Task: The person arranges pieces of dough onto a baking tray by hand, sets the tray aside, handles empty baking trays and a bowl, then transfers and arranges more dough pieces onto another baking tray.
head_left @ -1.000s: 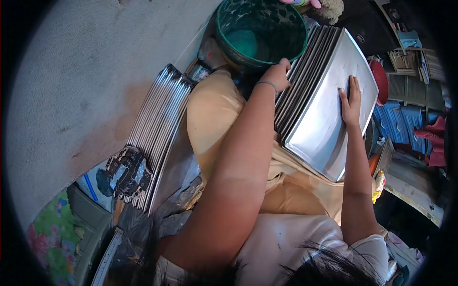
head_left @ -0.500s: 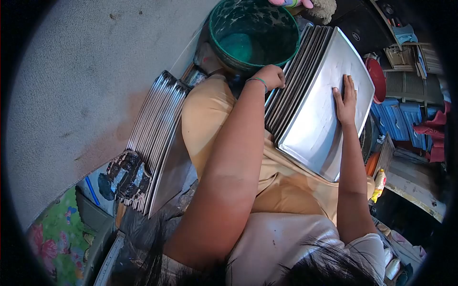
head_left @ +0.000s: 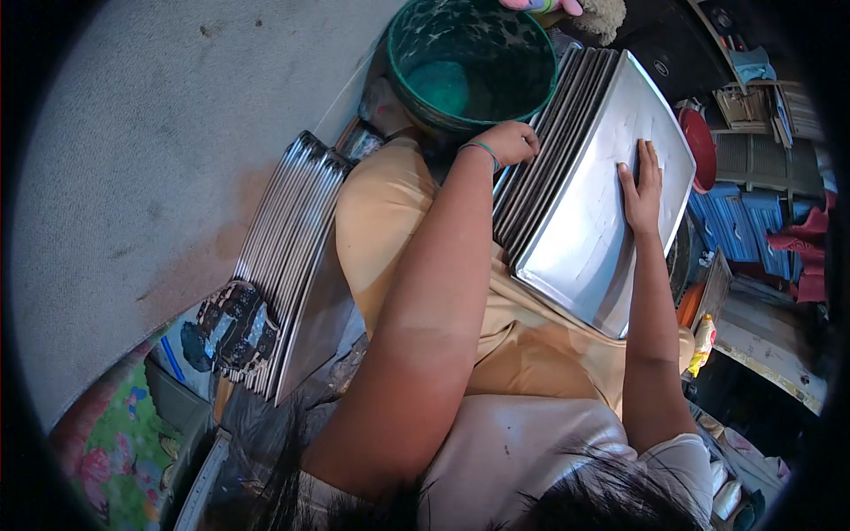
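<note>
A stack of metal baking trays point(head_left: 611, 190) stands tilted against my lap, the nearest one showing its broad silvery face. My right hand point(head_left: 645, 190) lies flat on that face with its fingers stretched out. At the left side of the stack, my left hand point(head_left: 506, 144), with a green band at its wrist, has its fingers curled against the tray edges. What those fingers hold, if anything, is hidden. A second stack of trays point(head_left: 288, 239) leans to the left of my knee, and a dark patterned cloth point(head_left: 237, 327) rests on its near end.
A green bucket point(head_left: 443, 84) stands just beyond my left hand, close to the trays. On the left is a grey wall-like surface point(head_left: 168, 133). To the right are a red round object point(head_left: 698, 150), blue stacked items point(head_left: 730, 221) and a yellow packet point(head_left: 704, 343).
My left hand has shifted slightly right and up along the tray edges. My right hand and both tray stacks look unmoved.
</note>
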A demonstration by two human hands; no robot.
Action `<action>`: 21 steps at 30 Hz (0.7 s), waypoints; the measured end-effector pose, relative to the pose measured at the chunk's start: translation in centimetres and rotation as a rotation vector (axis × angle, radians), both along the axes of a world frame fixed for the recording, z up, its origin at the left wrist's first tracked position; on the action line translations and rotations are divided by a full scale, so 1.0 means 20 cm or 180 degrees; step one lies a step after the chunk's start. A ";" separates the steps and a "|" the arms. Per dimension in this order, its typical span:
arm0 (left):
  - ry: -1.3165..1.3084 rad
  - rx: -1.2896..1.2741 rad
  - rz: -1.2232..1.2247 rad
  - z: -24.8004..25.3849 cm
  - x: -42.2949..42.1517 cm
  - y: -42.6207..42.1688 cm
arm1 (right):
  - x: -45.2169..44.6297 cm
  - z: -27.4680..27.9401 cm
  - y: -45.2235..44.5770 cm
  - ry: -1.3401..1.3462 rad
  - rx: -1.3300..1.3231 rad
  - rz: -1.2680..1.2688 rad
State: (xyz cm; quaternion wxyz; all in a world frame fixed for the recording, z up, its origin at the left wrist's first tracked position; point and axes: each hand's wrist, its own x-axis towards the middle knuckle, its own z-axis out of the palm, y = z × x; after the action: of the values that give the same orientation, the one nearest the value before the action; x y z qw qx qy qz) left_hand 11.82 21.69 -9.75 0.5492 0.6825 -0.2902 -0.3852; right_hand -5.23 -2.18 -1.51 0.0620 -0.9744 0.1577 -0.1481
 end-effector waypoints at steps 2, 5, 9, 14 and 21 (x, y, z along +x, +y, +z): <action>0.0692 0.0245 -0.0004 0.10 0.01 0.02 | 0.01 0.00 0.00 -0.0048 0.0031 0.0011; -0.0146 0.0192 -0.0190 0.06 0.00 -0.01 | 0.00 -0.01 -0.01 -0.0100 0.0012 0.0055; -0.0196 0.0125 -0.0014 0.15 -0.02 0.01 | 0.00 -0.01 -0.02 -0.0118 -0.0009 0.0088; -0.0667 -0.0238 -0.0190 0.08 -0.01 -0.05 | 0.01 -0.01 -0.01 -0.0136 0.0048 0.0088; -0.0456 -0.0187 -0.0326 0.08 0.03 -0.06 | 0.00 -0.01 -0.01 -0.0080 0.0045 0.0038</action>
State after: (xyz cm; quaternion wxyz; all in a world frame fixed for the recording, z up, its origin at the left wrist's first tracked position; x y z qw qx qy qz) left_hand 12.34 20.50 -8.19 0.5264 0.6762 -0.3745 -0.3542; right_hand -5.15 -2.47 -1.76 0.0717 -0.9729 0.1521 -0.1588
